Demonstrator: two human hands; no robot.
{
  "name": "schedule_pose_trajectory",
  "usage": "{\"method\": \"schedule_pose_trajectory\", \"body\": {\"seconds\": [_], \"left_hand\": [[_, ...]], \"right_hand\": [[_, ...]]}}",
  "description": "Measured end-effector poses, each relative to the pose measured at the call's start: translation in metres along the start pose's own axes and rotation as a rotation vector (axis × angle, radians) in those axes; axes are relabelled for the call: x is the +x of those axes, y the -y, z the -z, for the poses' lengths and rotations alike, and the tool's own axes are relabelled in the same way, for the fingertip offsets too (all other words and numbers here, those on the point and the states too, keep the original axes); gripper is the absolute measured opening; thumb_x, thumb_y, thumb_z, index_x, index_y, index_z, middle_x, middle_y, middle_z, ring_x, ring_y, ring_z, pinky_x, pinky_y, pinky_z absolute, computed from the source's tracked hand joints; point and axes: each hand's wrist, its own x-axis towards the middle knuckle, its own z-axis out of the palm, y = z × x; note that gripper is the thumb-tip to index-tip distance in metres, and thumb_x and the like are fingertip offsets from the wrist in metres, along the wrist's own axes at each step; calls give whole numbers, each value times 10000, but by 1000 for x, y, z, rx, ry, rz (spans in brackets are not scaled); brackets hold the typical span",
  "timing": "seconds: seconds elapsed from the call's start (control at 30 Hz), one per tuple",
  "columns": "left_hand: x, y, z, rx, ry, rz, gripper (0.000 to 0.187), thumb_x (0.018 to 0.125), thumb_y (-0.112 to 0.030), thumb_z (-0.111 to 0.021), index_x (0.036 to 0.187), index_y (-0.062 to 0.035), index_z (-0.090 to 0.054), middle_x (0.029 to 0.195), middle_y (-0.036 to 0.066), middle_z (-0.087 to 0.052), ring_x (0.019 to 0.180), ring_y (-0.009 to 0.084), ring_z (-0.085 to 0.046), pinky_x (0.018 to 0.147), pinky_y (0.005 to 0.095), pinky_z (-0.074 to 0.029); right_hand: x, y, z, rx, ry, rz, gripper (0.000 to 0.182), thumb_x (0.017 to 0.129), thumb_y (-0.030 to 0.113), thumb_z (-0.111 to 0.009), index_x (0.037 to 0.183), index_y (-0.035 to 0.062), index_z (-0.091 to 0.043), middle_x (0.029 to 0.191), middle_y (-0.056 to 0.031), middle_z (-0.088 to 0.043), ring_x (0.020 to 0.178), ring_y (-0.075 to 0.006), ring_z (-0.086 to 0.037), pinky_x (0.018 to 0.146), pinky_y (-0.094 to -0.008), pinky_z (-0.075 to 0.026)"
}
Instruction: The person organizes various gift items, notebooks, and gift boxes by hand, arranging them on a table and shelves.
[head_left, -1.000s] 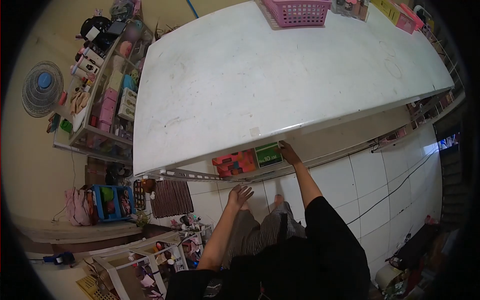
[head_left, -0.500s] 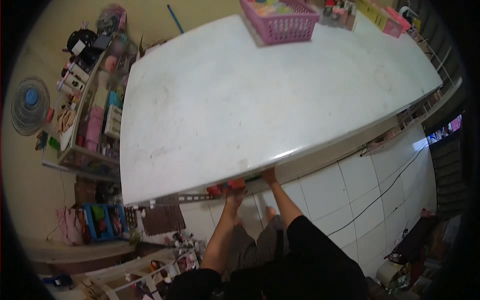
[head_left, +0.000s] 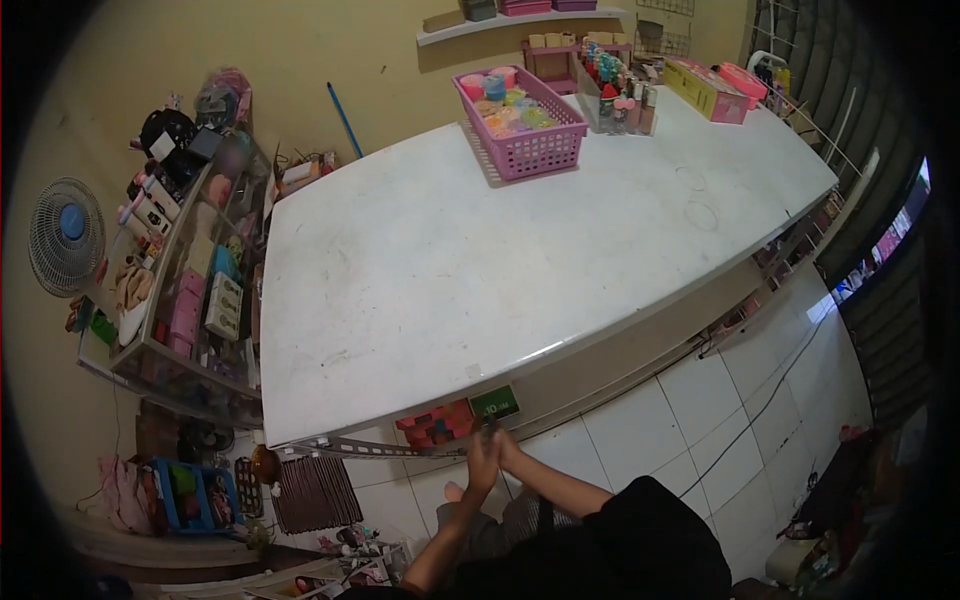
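My left hand (head_left: pixel 484 458) and my right hand (head_left: pixel 509 453) are brought together just below the front edge of the white table (head_left: pixel 400 270). Their fingers look closed against each other around a small dark shape that I cannot make out. Right beyond the fingertips, under the tabletop, are a red patterned box (head_left: pixel 436 426) and a green panel with white print (head_left: pixel 497 402).
On the table stand a pink basket (head_left: pixel 543 154) of colourful tubs, a clear holder of small bottles (head_left: pixel 628 118) and a yellow-pink box (head_left: pixel 705 90). A glass display case (head_left: pixel 180 300) and a fan (head_left: pixel 67 237) are at left. A cable (head_left: pixel 745 412) crosses the tiled floor.
My hands, apart at the table's edge before, have come together lower down. The red box and green panel now show more fully. The view has tilted up, revealing the wall shelf.
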Motion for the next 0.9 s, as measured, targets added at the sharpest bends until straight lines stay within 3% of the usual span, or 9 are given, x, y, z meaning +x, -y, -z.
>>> {"method": "schedule_pose_trajectory", "body": {"seconds": [0.03,0.17,0.27,0.33,0.4,0.5,0.6,0.73,0.9], "left_hand": [[-9,-27,-3,316,107,-318,543,776,-407,-366,1174,-41,-315,1206,176,-289,1115,299,-279,909,393,-207],[-28,-85,-5,589,383,-773,601,702,-415,-480,1166,-62,-334,1245,154,-240,1157,294,-212,927,423,-146],[-45,-81,-10,631,423,-821,613,687,-423,-498,1172,-86,-334,1255,150,-222,1172,266,-189,932,420,-133],[-46,-66,-13,811,308,-950,603,688,-404,-507,1178,-100,-331,1261,139,-214,1177,250,-184,935,393,-140],[-49,-76,-10,832,307,-933,588,692,-392,-509,1177,-107,-335,1256,132,-230,1173,247,-196,932,392,-146],[-52,-109,-22,824,312,-1084,562,695,-374,-514,1170,-122,-350,1242,123,-264,1162,242,-223,930,387,-150],[-57,-133,-42,747,358,-1281,530,687,-374,-515,1145,-138,-392,1222,120,-305,1145,240,-262,937,382,-133],[-46,-133,-64,651,715,-1131,517,728,-415,-415,1164,-141,-368,1238,123,-279,1148,254,-255,931,374,-138],[-48,-140,-51,760,580,-1325,513,718,-438,-433,1158,-182,-376,1244,121,-265,1159,240,-238,944,367,-106]], "right_hand": [[-7,4,3,-1,-11,5,357,769,349,-419,1016,92,-418,919,-128,-491,801,-242,-491,645,-404,-406],[-30,42,7,187,379,-188,410,761,435,-376,894,62,-481,787,-122,-514,759,-241,-492,655,-388,-402],[-51,90,17,375,634,-403,498,754,499,-344,802,39,-528,688,-117,-531,727,-240,-493,662,-376,-400],[-119,175,-31,320,696,-174,456,764,457,-370,771,29,-526,728,-118,-537,754,-237,-493,703,-349,-386],[-129,203,-30,717,715,-19,403,781,399,-380,766,19,-513,744,-117,-541,775,-230,-496,738,-315,-376],[-113,200,-2,425,294,290,362,795,354,-378,844,15,-496,857,-117,-526,828,-229,-485,774,-314,-366],[-98,140,17,249,276,67,407,799,359,-364,971,-1,-450,1016,-137,-464,946,-242,-443,833,-332,-334],[-138,146,14,302,441,125,420,800,360,-360,994,-5,-435,1041,-143,-445,970,-241,-427,841,-331,-328],[-178,180,-10,367,676,66,443,802,363,-354,1034,-11,-410,1082,-153,-415,1011,-240,-400,855,-329,-316]]}}
